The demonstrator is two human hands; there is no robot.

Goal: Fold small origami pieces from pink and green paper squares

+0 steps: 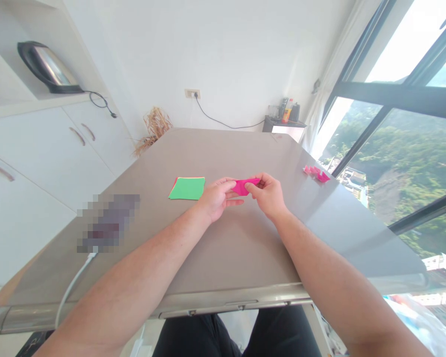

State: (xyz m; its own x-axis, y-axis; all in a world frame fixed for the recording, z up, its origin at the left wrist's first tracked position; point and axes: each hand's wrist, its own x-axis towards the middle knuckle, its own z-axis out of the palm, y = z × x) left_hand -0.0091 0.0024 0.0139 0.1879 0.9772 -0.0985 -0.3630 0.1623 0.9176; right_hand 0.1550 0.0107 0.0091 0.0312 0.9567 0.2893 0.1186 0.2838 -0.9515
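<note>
A folded piece of bright pink paper (pixel 241 188) is held up over the middle of the table between both hands. My left hand (pixel 218 198) pinches its left end, the lower fingers stretched out beneath it. At the right end, my right hand (pixel 268 195) grips the paper between thumb and fingers, the thumb pressing on its face. Just left of my left hand lies a stack of square paper sheets (pixel 188 188), green on top with red and orange edges showing. Several small folded pink paper pieces (pixel 317 173) sit near the table's right edge.
The grey table (pixel 230 253) has a blurred-out object (pixel 109 223) at left, with a white cable (pixel 74 282) running off the front edge. Dried stalks (pixel 156 126) stand beyond the far left corner. Bottles (pixel 288 110) are on a small cabinet behind; a window (pixel 394 129) is at right.
</note>
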